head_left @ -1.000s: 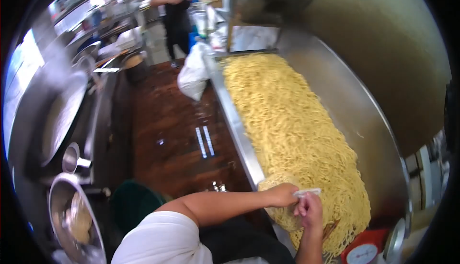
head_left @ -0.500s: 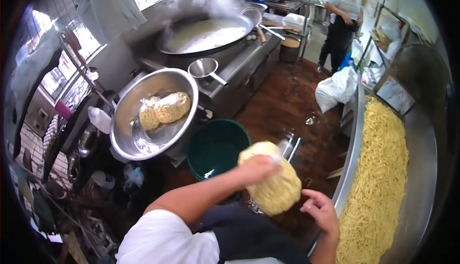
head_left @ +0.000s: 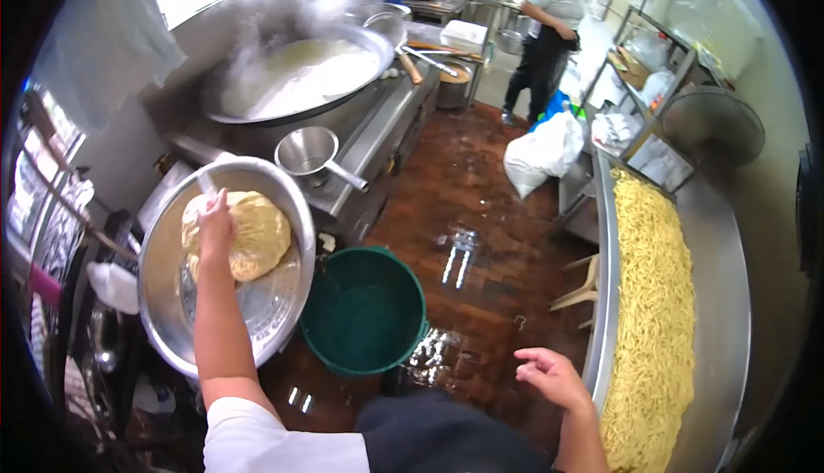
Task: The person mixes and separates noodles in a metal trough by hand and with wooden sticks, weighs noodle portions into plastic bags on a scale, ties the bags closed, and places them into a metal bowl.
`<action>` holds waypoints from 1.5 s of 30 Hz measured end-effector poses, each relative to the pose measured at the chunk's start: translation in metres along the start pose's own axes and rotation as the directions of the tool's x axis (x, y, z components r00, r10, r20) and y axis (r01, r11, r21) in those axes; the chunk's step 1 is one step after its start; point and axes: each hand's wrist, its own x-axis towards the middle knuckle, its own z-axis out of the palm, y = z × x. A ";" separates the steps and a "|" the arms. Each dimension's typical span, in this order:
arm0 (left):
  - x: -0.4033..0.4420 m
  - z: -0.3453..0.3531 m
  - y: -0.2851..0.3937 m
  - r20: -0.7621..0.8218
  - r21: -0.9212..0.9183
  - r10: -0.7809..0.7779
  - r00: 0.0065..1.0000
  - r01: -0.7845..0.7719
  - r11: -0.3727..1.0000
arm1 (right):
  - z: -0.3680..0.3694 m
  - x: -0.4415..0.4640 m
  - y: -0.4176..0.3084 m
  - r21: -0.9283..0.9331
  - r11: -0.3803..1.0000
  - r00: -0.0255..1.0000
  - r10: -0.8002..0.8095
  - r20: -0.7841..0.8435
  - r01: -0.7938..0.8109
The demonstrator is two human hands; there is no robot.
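Note:
My left hand [head_left: 215, 224] is closed on the gathered top of a clear plastic bag of noodles [head_left: 257, 234], held over the large metal bowl [head_left: 300, 288] at the left. The bag covers most of what else lies in the bowl. My right hand [head_left: 552, 377] hangs over the floor at the lower right with fingers apart and nothing in it. To its right is the long metal tray [head_left: 725, 327], with a deep heap of yellow noodles [head_left: 648, 327] in it.
A green tub [head_left: 365, 310] stands right of the bowl. Behind are a saucepan [head_left: 307, 152] and a steaming wok [head_left: 300, 78]. A white sack [head_left: 542, 151] is on the wet floor. One person [head_left: 549, 31] stands at the back.
The view has swung left from the noodle tray. My left hand has carried the noodle bag from the tray across to the metal bowl. My right hand has come away from the bag.

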 end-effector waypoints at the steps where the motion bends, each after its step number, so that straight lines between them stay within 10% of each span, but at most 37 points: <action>1: 0.034 -0.011 -0.039 -0.039 -0.039 -0.126 0.991 0.125 0.991 | 0.003 0.001 -0.005 -0.045 0.999 0.999 0.025 0.025 -0.024; 4: 0.054 -0.004 -0.097 -0.212 -0.333 -0.386 0.898 0.305 0.892 | 0.003 0.004 0.009 -0.089 0.993 0.997 0.073 -0.019 -0.075; 18: -0.059 0.221 0.083 0.268 -0.543 0.067 0.961 0.093 0.834 | -0.054 0.047 0.009 -0.254 0.963 0.994 0.073 -0.076 -0.091; 27: -0.189 0.465 0.170 0.834 -0.223 0.222 0.505 -0.060 0.973 | -0.186 0.085 0.079 -0.011 0.994 0.952 0.102 -0.288 -0.110; 42: -0.113 0.780 0.321 0.854 -0.489 0.497 0.156 -0.091 0.868 | -0.354 0.219 0.043 0.175 0.983 0.868 0.135 -0.477 -0.057; 45: -0.100 0.858 0.359 0.864 -0.472 0.487 0.126 -0.131 0.872 | -0.353 0.254 0.041 0.390 0.919 0.710 0.238 -0.663 0.056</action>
